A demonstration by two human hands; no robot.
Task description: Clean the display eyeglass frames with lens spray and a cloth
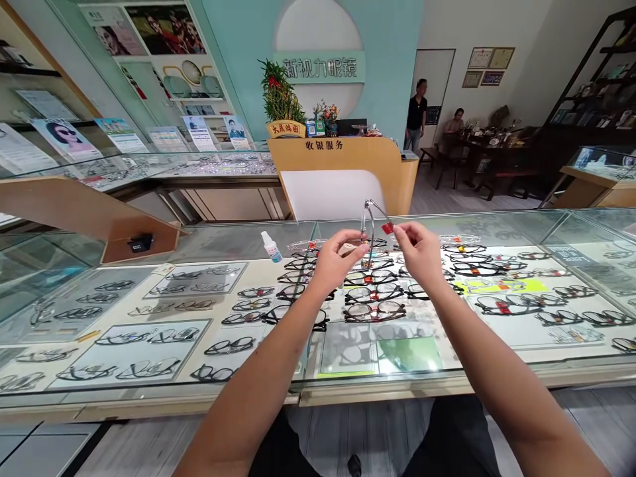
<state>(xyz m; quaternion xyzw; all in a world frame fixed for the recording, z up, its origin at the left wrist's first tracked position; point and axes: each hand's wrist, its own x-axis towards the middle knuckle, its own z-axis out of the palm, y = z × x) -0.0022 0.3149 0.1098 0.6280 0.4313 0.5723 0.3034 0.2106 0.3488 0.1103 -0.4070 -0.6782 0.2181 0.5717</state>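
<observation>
A pair of eyeglasses (371,228) is held up on edge above the glass display counter (218,242). My left hand (338,258) is closed on its frame, and a small pale piece shows by those fingers. At the end of a thin temple arm hangs a red tag (387,228), pinched between the fingertips of my right hand (417,248). Below and between my hands lie rows of dark-framed glasses (375,310), several with red tags. A white spray bottle (271,247) stands upright on the counter, left of my left hand.
More glasses fill the display on the left (149,364) and right (501,305). A wooden panel (99,209) rises at the left. Behind stands a wooden cashier desk (342,156) with a plant. One person (416,116) stands at the back; another (454,124) sits by a table.
</observation>
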